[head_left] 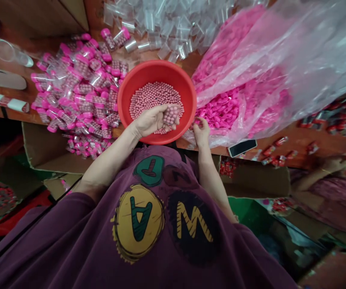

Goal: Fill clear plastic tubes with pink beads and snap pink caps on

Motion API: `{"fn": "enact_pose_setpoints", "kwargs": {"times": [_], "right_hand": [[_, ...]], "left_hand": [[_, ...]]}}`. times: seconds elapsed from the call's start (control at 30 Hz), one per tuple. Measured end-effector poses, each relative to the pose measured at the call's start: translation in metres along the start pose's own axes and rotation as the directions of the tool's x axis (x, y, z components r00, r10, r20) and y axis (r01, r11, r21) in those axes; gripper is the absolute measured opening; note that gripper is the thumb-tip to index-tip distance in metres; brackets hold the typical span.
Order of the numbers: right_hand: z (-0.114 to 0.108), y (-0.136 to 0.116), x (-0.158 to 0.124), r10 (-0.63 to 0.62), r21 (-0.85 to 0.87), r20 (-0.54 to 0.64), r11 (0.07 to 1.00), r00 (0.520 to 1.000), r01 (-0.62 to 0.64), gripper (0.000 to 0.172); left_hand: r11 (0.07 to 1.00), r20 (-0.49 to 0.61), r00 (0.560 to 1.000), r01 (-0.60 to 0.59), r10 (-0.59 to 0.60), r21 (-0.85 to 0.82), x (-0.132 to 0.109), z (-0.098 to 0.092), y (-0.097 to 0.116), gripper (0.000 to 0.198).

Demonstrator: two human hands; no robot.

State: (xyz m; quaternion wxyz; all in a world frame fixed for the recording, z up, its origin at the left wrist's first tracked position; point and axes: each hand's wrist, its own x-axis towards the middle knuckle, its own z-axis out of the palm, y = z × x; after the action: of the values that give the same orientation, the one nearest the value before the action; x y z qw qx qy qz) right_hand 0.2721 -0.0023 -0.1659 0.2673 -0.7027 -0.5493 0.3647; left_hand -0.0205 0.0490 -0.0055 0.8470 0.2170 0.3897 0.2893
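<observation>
A purple cloth shirt with letter patches [166, 257] is nearest. Beyond, the left hand [151, 120] cradles round pink beads [170, 115] over a red plastic bowl [161, 139]; the right hand [201, 130] curls beside glossy pink plastic pieces [221, 110], its grip unclear. Left, pink-capped clear tubes [82, 88] crowd the orange-brown table [299, 138]; brown cardboard boxes [48, 146] stand below.

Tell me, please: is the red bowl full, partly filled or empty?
The bowl is partly filled: pink beads lie across its bottom, with its red sides bare above them.
</observation>
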Motion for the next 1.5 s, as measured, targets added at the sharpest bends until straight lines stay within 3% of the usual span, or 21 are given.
{"fn": "enact_pose_setpoints", "kwargs": {"times": [0.1,0.23,0.37,0.47,0.57,0.67,0.8,0.93,1.07,1.17,1.23,1.33,1.4,1.5], "right_hand": [[-0.016,-0.022,0.002,0.142,0.282,-0.082,0.953,0.987,-0.114,0.054],[-0.029,-0.081,0.003,-0.004,0.383,0.042,0.924,0.999,-0.013,0.064],[-0.029,-0.142,-0.002,-0.112,0.4,0.121,0.915,0.986,0.055,0.068],[-0.022,-0.167,-0.004,-0.138,0.431,0.139,0.9,0.981,0.066,0.067],[-0.015,-0.173,-0.003,-0.159,0.485,0.117,0.87,0.98,0.083,0.066],[-0.015,-0.172,-0.002,-0.179,0.486,0.083,0.866,0.98,0.117,0.06],[-0.024,-0.177,-0.009,-0.215,0.337,0.028,0.922,0.976,0.193,0.047],[-0.033,-0.183,-0.013,-0.334,0.144,0.003,0.933,0.942,0.33,0.041],[-0.032,-0.184,-0.012,-0.425,0.158,0.021,0.895,0.905,0.416,0.041],[-0.027,-0.18,-0.011,-0.393,0.265,0.061,0.892,0.917,0.365,0.041],[-0.025,-0.178,-0.01,-0.347,0.297,0.028,0.898,0.937,0.324,0.041],[-0.027,-0.175,-0.007,-0.248,0.365,0.008,0.903,0.969,0.228,0.046],[-0.03,-0.175,-0.006,-0.187,0.437,0.056,0.888,0.981,0.145,0.051],[-0.034,-0.179,-0.006,-0.137,0.507,0.188,0.862,0.972,0.024,0.052]], "left_hand": [[1.0,-0.003,1.0,-0.01,0.011,0.016,-0.001,0.004,0.001,0.037],[0.998,-0.018,0.999,-0.044,0.045,0.047,-0.002,0.008,0.002,0.023],[0.994,-0.067,0.994,-0.079,0.084,0.076,-0.005,0.013,0.008,0.032],[0.989,-0.106,0.99,-0.08,0.093,0.12,-0.006,0.015,0.012,0.032],[0.987,-0.09,0.99,-0.098,0.11,0.126,-0.007,0.015,0.012,0.019],[0.988,-0.057,0.989,-0.128,0.133,0.084,-0.008,0.013,0.009,0.023],[0.985,-0.045,0.987,-0.154,0.157,0.076,-0.008,0.011,0.003,0.036],[0.983,-0.037,0.988,-0.143,0.148,0.119,-0.006,0.01,-0.001,0.038],[0.989,-0.003,0.991,-0.137,0.137,0.06,-0.006,0.013,-0.003,0.034],[0.991,0.019,0.991,-0.132,0.131,0.014,-0.006,0.016,-0.003,0.027],[0.993,0.007,0.993,-0.119,0.119,0.01,-0.007,0.017,-0.002,0.026],[0.995,-0.052,0.994,-0.098,0.098,0.011,-0.008,0.017,0.0,0.042],[0.997,-0.094,0.992,-0.083,0.083,0.01,-0.009,0.016,0.0,0.043],[0.998,-0.142,0.988,-0.056,0.054,-0.009,-0.008,0.015,0.002,0.025]]}}
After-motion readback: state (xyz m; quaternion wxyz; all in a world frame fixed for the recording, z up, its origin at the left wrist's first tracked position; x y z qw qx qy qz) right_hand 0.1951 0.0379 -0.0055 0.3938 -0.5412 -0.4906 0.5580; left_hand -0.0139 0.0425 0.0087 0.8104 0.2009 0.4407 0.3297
